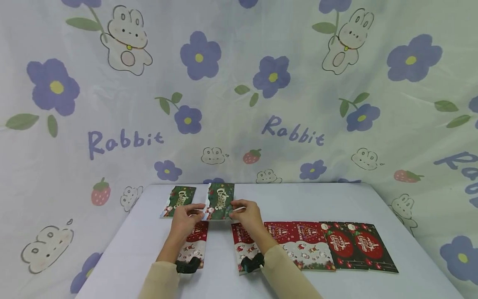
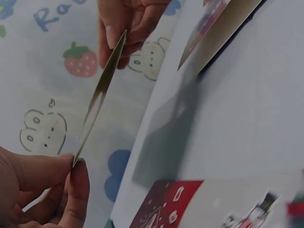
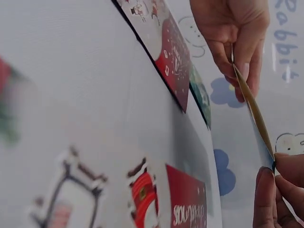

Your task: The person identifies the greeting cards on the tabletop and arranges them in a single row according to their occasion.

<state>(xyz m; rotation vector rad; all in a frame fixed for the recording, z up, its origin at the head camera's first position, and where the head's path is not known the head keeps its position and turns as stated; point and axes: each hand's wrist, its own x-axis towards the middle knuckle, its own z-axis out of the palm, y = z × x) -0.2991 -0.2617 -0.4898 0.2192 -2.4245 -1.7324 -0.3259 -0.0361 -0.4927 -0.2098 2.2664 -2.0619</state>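
I hold a green Christmas card (image 1: 220,202) between my two hands just above the far part of the bench (image 1: 291,199), a little left of the middle of the head frame. My left hand (image 1: 185,219) pinches its left edge between thumb and fingertips, and my right hand (image 1: 247,216) pinches the right edge the same way, so both hands are closed on the card and neither holds anything else. In the left wrist view the card shows edge-on as a thin sliver running from my thumb at lower left up to the other hand at the top, and it stays nearly straight across that span, so I judge it to be light, thin and fairly stiff, with a glossy face that could slip under a loose pinch. It looks easy to crease, so the side edges seem the right place to hold it, with gentle pressure and no bending. A second green card (image 1: 178,201) lies flat on the bench just to the left of the one I hold. Nearer to me, a red card (image 1: 194,247) lies under my left forearm, and a row of red cards (image 1: 310,245) runs from under my right wrist toward the lower right of the frame.
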